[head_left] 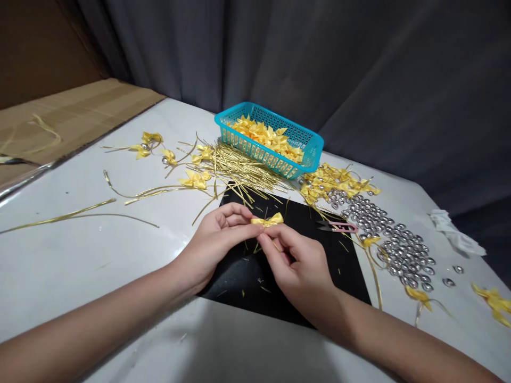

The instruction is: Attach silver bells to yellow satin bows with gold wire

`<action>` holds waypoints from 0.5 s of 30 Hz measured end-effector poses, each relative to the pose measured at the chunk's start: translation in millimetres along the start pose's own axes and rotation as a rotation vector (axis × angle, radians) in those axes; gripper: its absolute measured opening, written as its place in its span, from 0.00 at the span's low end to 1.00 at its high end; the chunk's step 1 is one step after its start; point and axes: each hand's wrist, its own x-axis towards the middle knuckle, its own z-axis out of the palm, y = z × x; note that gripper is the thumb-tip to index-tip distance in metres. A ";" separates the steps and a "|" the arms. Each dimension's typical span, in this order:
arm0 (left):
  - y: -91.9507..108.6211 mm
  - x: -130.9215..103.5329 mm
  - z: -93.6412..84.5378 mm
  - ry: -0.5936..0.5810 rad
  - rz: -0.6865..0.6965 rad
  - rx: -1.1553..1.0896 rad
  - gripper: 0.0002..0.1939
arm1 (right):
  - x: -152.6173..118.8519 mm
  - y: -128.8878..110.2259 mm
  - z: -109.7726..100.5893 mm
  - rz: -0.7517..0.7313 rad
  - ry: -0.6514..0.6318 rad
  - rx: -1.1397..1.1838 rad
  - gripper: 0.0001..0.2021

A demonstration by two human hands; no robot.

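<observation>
A small yellow ribbon bow (273,219) is pinched between the fingertips of both hands, above a black mat (319,282). My left hand (221,231) holds the bow's left side, with thumb and fingers pressed together. My right hand (297,255) grips it from below and to the right, its fingers curled. Whatever lies between the fingertips is mostly hidden. Behind the hands is a pile of gold cords (243,167). Pink-handled thread snips (337,226) rest at the mat's right side. Short gold scraps lie on the mat.
A teal basket (259,151) of yellow bows stands at the back. More bows (335,181) lie to its right, near many silver, rounded pieces (403,255). Loose cords (80,214) and a few bows are on the white table (143,266) at left. Crumpled white material (457,234) sits far right.
</observation>
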 end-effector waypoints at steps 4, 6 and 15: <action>1.7 -1.3 1.7 0.004 -0.006 0.049 0.10 | -0.1 -0.9 -1.0 0.025 -0.011 -0.017 0.08; 2.6 -2.2 2.2 0.004 0.019 0.081 0.10 | 0.3 -1.1 -1.5 0.020 -0.007 -0.018 0.08; 2.2 -3.0 3.0 0.012 0.077 0.159 0.09 | -0.4 -0.2 -1.5 0.033 -0.009 -0.062 0.09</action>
